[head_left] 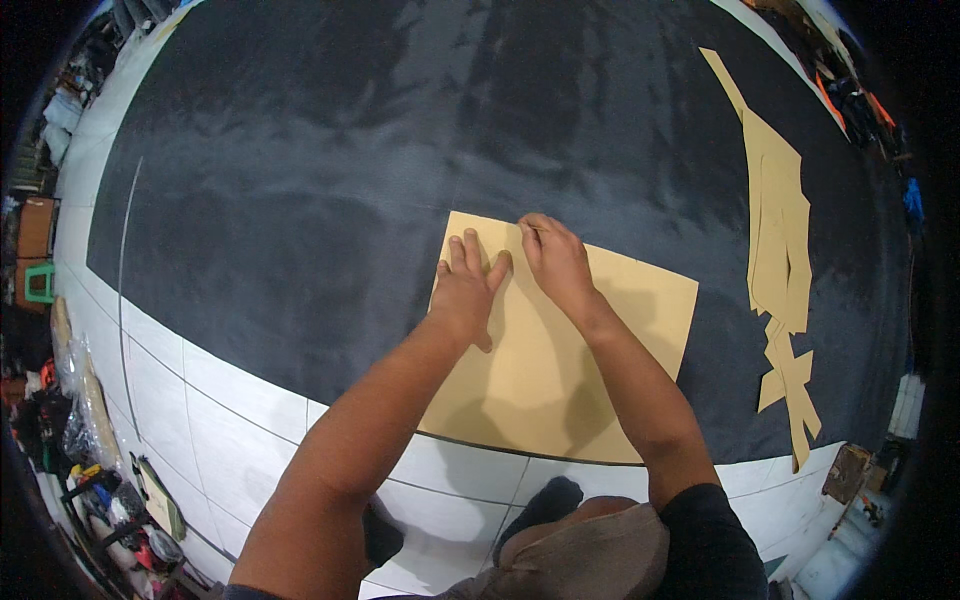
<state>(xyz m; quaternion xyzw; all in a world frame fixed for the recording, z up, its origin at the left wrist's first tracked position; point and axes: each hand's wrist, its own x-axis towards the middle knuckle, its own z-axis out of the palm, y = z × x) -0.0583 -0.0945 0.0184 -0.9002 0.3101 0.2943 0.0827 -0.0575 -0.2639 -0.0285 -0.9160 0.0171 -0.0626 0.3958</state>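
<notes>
A large tan sheet of card [545, 360] lies flat on a wide black sheet of material [300, 200], close to its near edge. My left hand [468, 290] presses on the card's upper left part, palm down with the fingers spread. At the card's far edge, right of the left hand, my right hand [556, 262] is closed in a pinch. Whatever sits between its fingertips is too small and hidden to make out.
Several cut tan card pieces [778, 220] lie piled on the black sheet at the right. White floor tiles [240, 440] surround it. A long thin strip [122, 300] lies at the left. Bags and tools [110, 500] crowd the left rim, near a green stool [40, 283].
</notes>
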